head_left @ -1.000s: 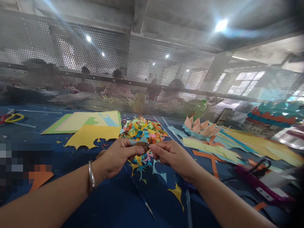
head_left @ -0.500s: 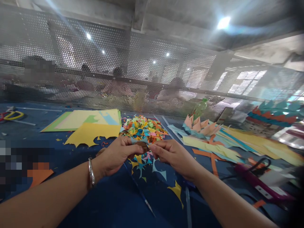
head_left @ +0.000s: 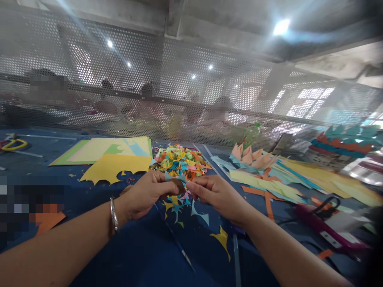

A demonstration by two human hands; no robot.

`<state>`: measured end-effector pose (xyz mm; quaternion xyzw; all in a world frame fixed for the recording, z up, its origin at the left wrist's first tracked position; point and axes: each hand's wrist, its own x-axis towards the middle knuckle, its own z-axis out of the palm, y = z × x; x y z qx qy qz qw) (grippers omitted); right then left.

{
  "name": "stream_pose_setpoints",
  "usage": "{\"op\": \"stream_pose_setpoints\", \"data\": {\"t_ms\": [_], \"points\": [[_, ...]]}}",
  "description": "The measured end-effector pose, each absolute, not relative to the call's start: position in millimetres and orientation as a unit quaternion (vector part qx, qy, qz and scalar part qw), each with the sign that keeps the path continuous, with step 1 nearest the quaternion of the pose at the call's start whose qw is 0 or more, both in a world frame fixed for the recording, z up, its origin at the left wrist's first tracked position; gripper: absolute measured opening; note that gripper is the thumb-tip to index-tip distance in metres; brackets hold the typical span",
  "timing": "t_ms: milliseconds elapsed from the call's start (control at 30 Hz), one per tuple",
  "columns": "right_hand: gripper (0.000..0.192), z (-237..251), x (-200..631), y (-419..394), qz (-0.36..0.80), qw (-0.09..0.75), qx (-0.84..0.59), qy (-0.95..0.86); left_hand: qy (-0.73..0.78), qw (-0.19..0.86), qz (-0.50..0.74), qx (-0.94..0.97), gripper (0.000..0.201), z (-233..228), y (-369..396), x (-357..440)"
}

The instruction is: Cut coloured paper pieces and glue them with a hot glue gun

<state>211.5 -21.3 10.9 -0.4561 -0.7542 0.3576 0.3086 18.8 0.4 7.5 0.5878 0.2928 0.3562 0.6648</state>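
Over the table in front of me, my left hand (head_left: 146, 193) is closed in a pinch on a small light blue paper piece (head_left: 171, 178). My right hand (head_left: 215, 195) pinches at the right end of the same piece, its thumb and forefinger almost touching the left fingertips. Part of the paper is hidden by the fingers. Just behind the hands lies a heap of small folded paper pieces (head_left: 176, 157) in many colours. Below the hands are cut scraps, among them a light blue scrap (head_left: 201, 215) and a yellow scrap (head_left: 222, 241).
A scalloped yellow sheet (head_left: 116, 167) overlaps a paper stack (head_left: 95, 148) at left; scissors (head_left: 13, 144) lie beyond. To the right are a peach pointed paper craft (head_left: 251, 157), orange strips (head_left: 269, 203) and a purple power strip (head_left: 332, 233). A perforated screen (head_left: 185, 87) stands behind.
The right fingertips have shifted slightly left along the light blue paper, closer to my left hand. The whole view has moved a little; the things on the table lie as before.
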Motion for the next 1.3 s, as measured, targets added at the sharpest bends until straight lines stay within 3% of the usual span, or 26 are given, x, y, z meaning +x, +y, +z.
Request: {"op": "stream_pose_setpoints", "data": {"t_ms": [1300], "points": [[0.042,8.5,210.5,-22.6,0.348,0.292,-0.46,-0.763,0.327,0.648,0.339,0.599,0.009,3.3,3.9,17.2]]}}
